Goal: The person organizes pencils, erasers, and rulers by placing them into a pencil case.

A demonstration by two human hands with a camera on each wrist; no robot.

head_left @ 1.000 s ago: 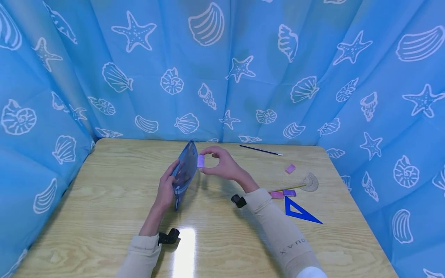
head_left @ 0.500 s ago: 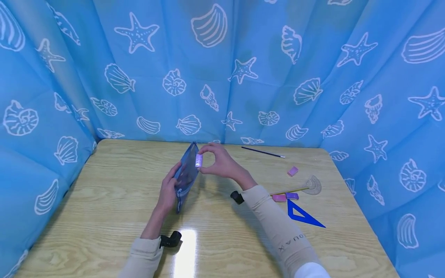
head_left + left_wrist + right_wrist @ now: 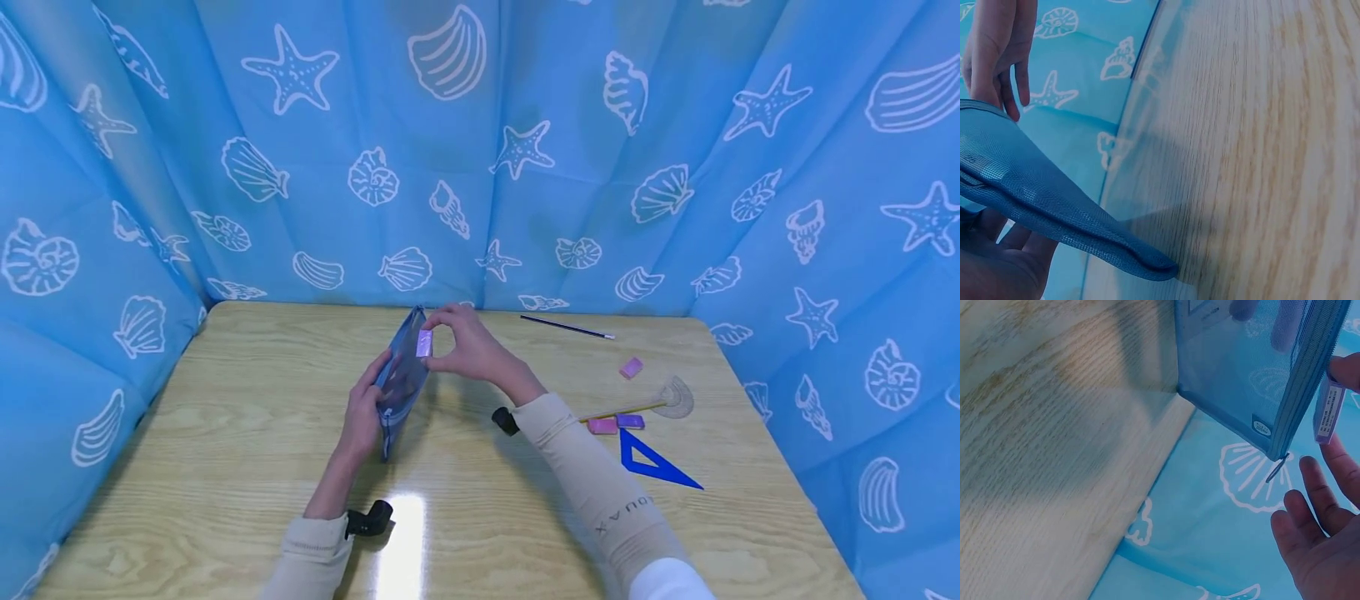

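Observation:
My left hand (image 3: 362, 415) grips a blue mesh zip pouch (image 3: 400, 379) and keeps it upright over the table. My right hand (image 3: 471, 348) pinches a small purple eraser (image 3: 424, 343) between thumb and fingers. From the head, the eraser overlaps the pouch's upper part. The right wrist view shows the eraser (image 3: 1330, 412), with a barcode label on its side, right at the zipped edge of the pouch (image 3: 1235, 375); the other fingers spread apart below. In the left wrist view, the pouch (image 3: 1041, 181) hides part of both hands.
To the right on the wooden table (image 3: 225, 400) lie a pink eraser (image 3: 602, 427), a purple eraser (image 3: 631, 422), another pink one (image 3: 632, 368), a clear protractor (image 3: 677, 398), a yellow pencil (image 3: 622, 412) and a blue set square (image 3: 656, 465). A dark pencil (image 3: 567, 327) lies near the back edge.
My right hand has moved slightly left and up with the eraser, from beside the pouch to overlapping its upper edge. My left hand holds the pouch almost still.

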